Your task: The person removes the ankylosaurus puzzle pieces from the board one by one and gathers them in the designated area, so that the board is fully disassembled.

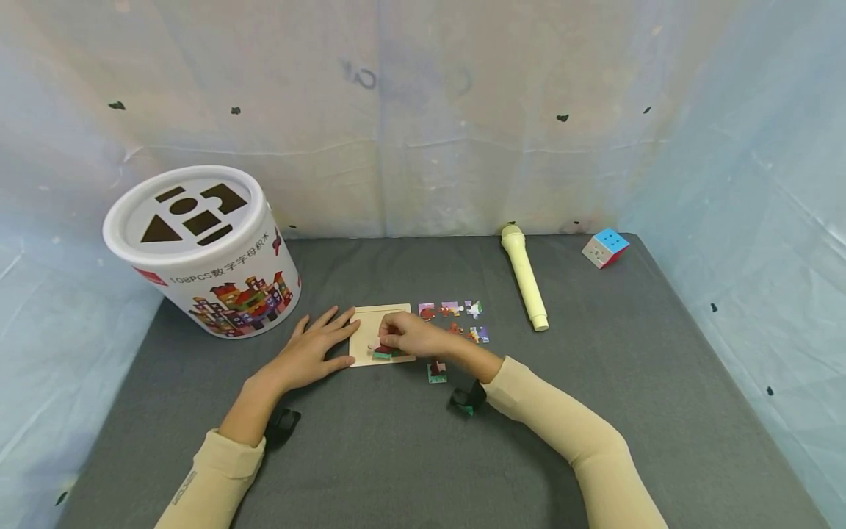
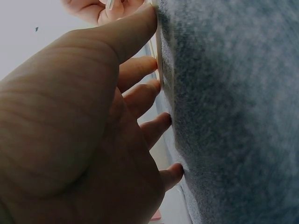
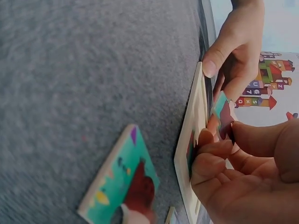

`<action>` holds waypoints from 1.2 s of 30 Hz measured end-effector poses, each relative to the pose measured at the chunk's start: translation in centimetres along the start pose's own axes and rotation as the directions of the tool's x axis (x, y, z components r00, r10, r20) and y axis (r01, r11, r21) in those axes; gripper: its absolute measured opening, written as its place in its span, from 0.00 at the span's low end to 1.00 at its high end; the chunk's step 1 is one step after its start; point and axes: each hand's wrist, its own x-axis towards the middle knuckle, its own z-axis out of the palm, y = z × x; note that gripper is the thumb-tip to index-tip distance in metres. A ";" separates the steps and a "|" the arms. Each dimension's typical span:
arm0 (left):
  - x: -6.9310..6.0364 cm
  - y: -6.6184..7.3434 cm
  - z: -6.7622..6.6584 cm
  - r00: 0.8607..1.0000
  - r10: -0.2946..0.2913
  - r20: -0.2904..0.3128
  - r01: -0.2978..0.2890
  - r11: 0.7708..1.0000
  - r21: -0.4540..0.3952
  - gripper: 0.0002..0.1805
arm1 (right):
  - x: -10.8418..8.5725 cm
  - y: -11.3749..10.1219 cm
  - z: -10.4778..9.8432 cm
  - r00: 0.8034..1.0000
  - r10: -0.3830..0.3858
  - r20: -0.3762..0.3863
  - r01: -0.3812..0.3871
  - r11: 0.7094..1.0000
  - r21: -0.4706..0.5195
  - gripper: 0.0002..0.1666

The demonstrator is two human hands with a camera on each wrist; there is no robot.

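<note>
A shallow wooden puzzle tray (image 1: 366, 330) lies on the grey table. My left hand (image 1: 311, 351) spreads its fingers at the tray's left side, thumb and fingertips touching its edge; the left wrist view shows those fingers (image 2: 140, 95) held fairly straight. Over the tray, my right hand (image 1: 419, 336) pinches a teal and dark-red puzzle piece (image 3: 223, 114) between thumb and fingers, tilted up from the tray. Part of another coloured piece shows inside the tray, mostly hidden by the right hand. A loose teal puzzle piece (image 3: 126, 182) with a dark-red figure lies outside, nearer my body.
Several loose puzzle pieces (image 1: 452, 308) lie right of the tray, some partly behind the right forearm. A large white block bucket (image 1: 244, 294) stands at the back left. Farther right are a pale yellow toy microphone (image 1: 525, 279) and a puzzle cube (image 1: 605, 247) near the back edge.
</note>
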 end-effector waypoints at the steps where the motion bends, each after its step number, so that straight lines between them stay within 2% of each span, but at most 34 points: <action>1: 0.0 0.0 0.0 1.000 0.001 -0.002 -0.001 1.000 0.000 0.39 | -0.1 0.0 -0.1 1.000 -0.001 0.003 0.001 1.000 0.002 0.07; 9: 0.1 0.2 0.0 1.000 0.008 -0.007 -0.008 1.000 0.007 0.39 | -0.6 -0.2 -0.7 0.999 -0.041 0.013 0.041 0.999 0.000 0.08; 18: 0.0 0.2 -0.1 1.000 -0.001 -0.010 0.001 1.000 0.026 0.39 | -2.0 -0.2 -1.4 0.991 -0.126 -0.048 0.128 0.991 0.031 0.06; 25: 0.0 0.2 0.0 1.000 -0.005 -0.007 0.005 1.000 0.021 0.40 | -3.8 0.6 -1.7 0.989 -0.132 -0.066 0.136 0.988 0.076 0.05; 30: 0.0 0.0 0.0 1.000 -0.007 -0.004 0.007 1.000 0.030 0.40 | -5.5 1.4 -2.4 0.982 -0.165 -0.086 0.173 0.980 0.098 0.02; 36: 0.1 0.0 0.0 1.000 -0.006 0.007 0.006 1.000 0.027 0.40 | -7.9 2.0 -3.3 0.989 -0.122 -0.080 0.127 0.990 0.058 0.02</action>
